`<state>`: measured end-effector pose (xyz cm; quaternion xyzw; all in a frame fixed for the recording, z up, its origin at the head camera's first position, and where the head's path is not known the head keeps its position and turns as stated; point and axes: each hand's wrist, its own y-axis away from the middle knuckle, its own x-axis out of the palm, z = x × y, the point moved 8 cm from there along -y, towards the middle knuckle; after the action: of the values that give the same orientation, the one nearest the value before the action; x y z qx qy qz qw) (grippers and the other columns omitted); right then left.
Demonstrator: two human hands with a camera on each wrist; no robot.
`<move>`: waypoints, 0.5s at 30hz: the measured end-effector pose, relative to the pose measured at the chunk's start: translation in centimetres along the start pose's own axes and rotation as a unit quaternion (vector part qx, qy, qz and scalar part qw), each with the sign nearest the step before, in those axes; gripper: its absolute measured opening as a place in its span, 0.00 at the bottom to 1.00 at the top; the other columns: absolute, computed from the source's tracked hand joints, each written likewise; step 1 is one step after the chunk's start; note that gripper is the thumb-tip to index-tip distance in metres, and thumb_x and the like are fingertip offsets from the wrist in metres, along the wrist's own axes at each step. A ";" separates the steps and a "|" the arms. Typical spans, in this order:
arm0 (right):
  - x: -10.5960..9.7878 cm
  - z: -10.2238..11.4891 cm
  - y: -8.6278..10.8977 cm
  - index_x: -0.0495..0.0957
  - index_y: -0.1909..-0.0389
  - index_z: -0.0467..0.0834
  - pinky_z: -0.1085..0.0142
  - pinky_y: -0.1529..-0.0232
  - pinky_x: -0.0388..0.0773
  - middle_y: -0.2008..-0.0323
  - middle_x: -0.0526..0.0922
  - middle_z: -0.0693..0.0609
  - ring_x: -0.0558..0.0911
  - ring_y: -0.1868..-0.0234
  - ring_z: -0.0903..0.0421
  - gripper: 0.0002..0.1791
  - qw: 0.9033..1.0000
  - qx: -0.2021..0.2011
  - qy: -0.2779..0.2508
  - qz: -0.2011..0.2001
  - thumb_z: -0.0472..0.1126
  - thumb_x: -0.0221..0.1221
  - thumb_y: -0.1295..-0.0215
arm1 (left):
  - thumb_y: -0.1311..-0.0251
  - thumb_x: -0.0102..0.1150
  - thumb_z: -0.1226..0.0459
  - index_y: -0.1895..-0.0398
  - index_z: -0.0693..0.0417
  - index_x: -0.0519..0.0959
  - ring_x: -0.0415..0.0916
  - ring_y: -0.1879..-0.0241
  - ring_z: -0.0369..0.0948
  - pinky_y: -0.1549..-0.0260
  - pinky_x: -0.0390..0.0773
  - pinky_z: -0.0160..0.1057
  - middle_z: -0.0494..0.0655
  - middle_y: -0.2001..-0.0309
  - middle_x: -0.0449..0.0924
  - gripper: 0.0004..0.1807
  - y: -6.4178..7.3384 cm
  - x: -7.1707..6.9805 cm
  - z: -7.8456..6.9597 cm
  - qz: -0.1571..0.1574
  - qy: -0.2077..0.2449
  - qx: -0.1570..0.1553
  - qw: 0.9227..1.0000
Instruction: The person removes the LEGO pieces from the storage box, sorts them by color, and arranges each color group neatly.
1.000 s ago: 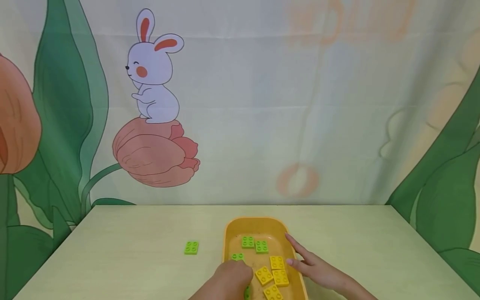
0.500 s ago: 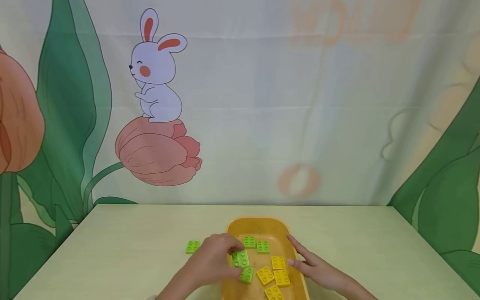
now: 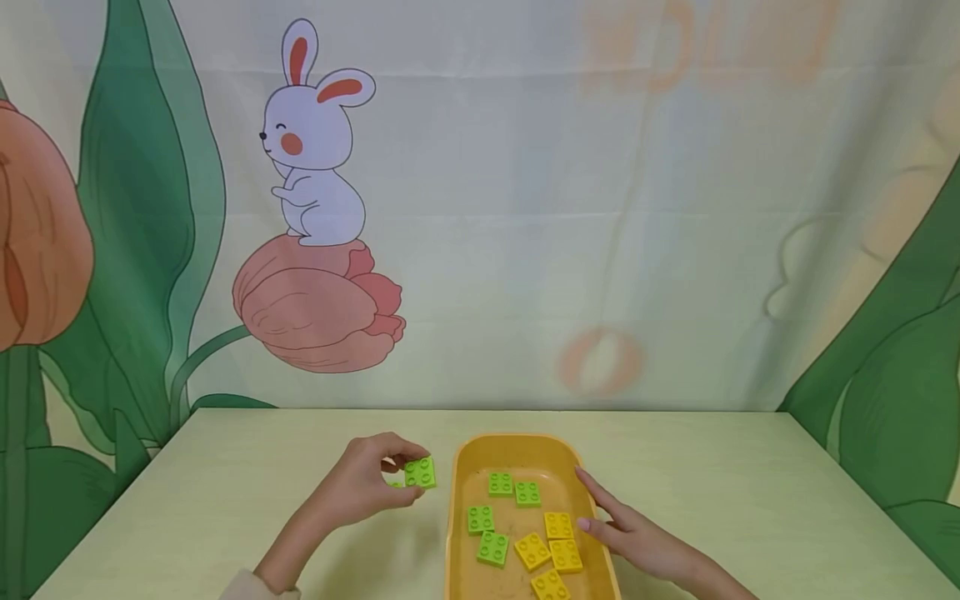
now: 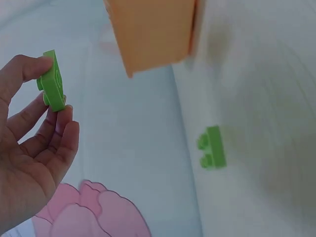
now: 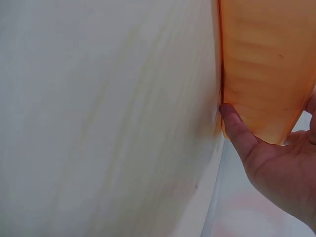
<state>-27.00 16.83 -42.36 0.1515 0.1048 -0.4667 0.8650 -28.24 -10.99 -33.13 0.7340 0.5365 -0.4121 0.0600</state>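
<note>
My left hand (image 3: 371,475) pinches a green toy building brick (image 3: 421,472) between thumb and fingers, just left of the yellow tray (image 3: 452,533) and above the table. In the left wrist view the same brick (image 4: 53,81) is tilted on edge at the fingertips. Another green brick (image 4: 216,147) lies on the table, mostly hidden behind the left hand in the head view. My right hand (image 3: 641,537) rests against the tray's right side with fairly straight fingers. In the right wrist view one digit (image 5: 237,128) touches the tray's outer wall (image 5: 266,64) near the table.
Inside the tray are several green bricks (image 3: 492,549) on the left and back, and several yellow bricks (image 3: 565,555) on the right. The pale table (image 3: 690,467) ends at a printed curtain (image 3: 480,250) with a rabbit and flowers.
My left hand came up out of the tray with a green brick and moved left, past the tray's left rim. The right hand stayed at the tray's right side.
</note>
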 end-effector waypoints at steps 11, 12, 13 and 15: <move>-0.2 0.0 -0.1 0.33 0.29 0.45 0.49 0.49 0.71 0.32 0.36 0.30 0.61 0.38 0.38 0.38 1.000 -0.008 -0.017 0.013 0.49 0.43 0.30 | 0.61 0.70 0.68 0.62 0.62 0.82 0.74 0.68 0.38 0.67 0.77 0.36 0.45 0.66 0.81 0.17 -1.4 2.0 3.8 0.048 -0.044 -0.016 0.998; -0.2 0.0 -0.1 0.33 0.29 0.45 0.49 0.49 0.71 0.32 0.36 0.30 0.60 0.37 0.38 0.38 1.000 -0.007 -0.016 0.012 0.49 0.43 0.30 | 0.61 0.70 0.68 0.63 0.62 0.82 0.74 0.68 0.39 0.67 0.76 0.35 0.46 0.66 0.81 0.17 -1.6 2.2 4.1 0.052 -0.045 -0.019 0.997; -0.2 0.0 -0.1 0.33 0.29 0.45 0.49 0.49 0.71 0.32 0.36 0.30 0.60 0.37 0.38 0.38 1.000 -0.006 -0.015 0.012 0.49 0.43 0.30 | 0.61 0.70 0.68 0.63 0.63 0.82 0.75 0.68 0.39 0.67 0.76 0.35 0.46 0.66 0.82 0.17 -1.7 2.5 4.3 0.055 -0.047 -0.021 0.997; -0.3 0.0 -0.1 0.33 0.29 0.45 0.49 0.49 0.71 0.32 0.36 0.30 0.60 0.37 0.37 0.38 1.000 -0.004 -0.013 0.011 0.49 0.43 0.30 | 0.62 0.70 0.69 0.63 0.63 0.82 0.76 0.68 0.40 0.67 0.76 0.34 0.47 0.66 0.82 0.17 -2.0 2.8 4.7 0.060 -0.051 -0.027 0.997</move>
<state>-27.26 16.95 -42.30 0.1430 0.0934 -0.4590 0.8719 -32.19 -10.58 -37.42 0.7414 0.4982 -0.4299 0.1316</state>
